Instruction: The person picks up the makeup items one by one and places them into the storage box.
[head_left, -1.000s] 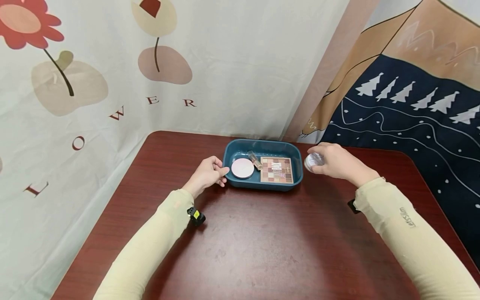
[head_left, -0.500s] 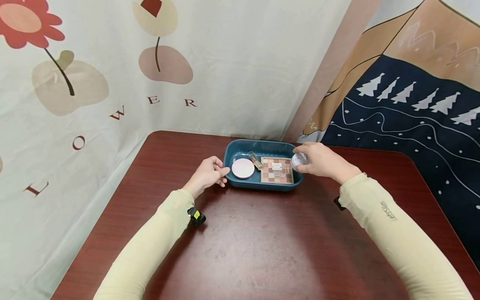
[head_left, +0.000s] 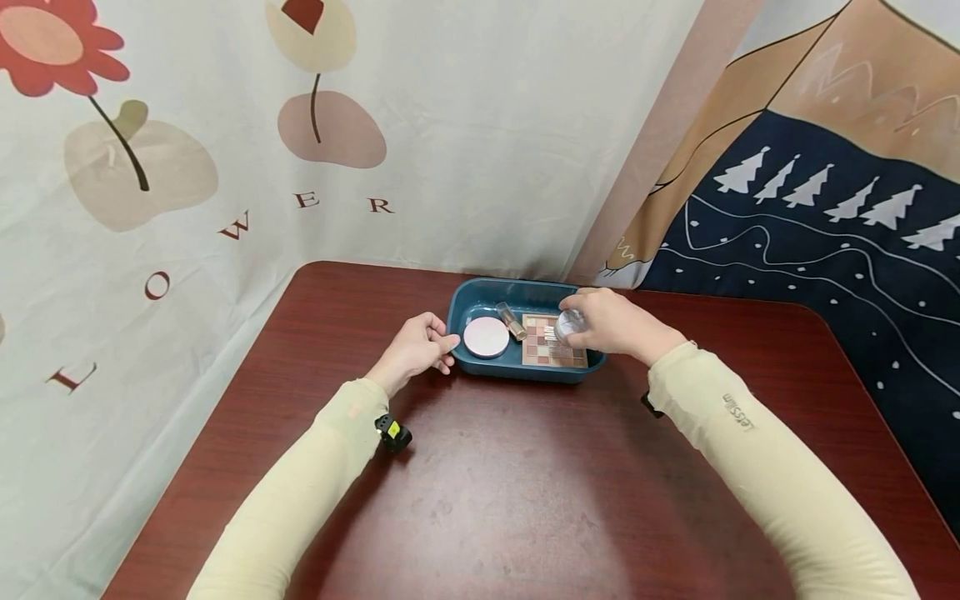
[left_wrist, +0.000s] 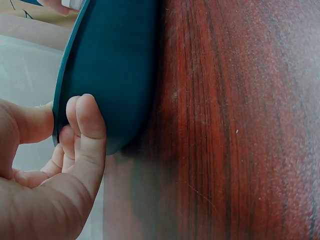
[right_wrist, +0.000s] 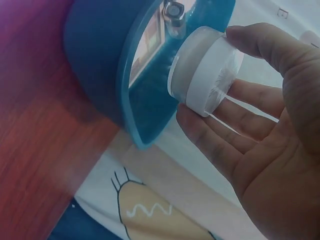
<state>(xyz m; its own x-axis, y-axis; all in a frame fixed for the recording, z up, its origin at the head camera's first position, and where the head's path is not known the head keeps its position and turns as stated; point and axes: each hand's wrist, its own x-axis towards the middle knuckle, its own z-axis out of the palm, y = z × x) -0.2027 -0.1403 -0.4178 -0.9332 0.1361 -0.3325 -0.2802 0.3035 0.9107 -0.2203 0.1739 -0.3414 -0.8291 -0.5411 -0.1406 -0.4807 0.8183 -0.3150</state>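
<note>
My right hand (head_left: 611, 321) pinches a round clear-and-white cosmetic jar (right_wrist: 205, 70) by its sides, over the right part of a blue plastic bin (head_left: 517, 372). In the head view the jar overlaps an eyeshadow palette (head_left: 542, 346) lying in the bin. My left hand (head_left: 416, 343) pinches the bin's left rim, thumb on top and fingers against the outer wall, as the left wrist view (left_wrist: 65, 150) also shows. Left of the palette lie a pale pink round compact (head_left: 486, 337) and a small clear tube with a gold end (head_left: 512, 322).
The bin stands near the back edge of a reddish-brown wooden table (head_left: 480, 483). Behind it hangs a white curtain (head_left: 480, 150) with flower prints, and at the right a dark blue cloth (head_left: 810, 225) with white trees.
My right hand has carried the jar leftward, from beside the bin's right end to over the palette. The left hand has stayed at the rim, and the bin has not moved.
</note>
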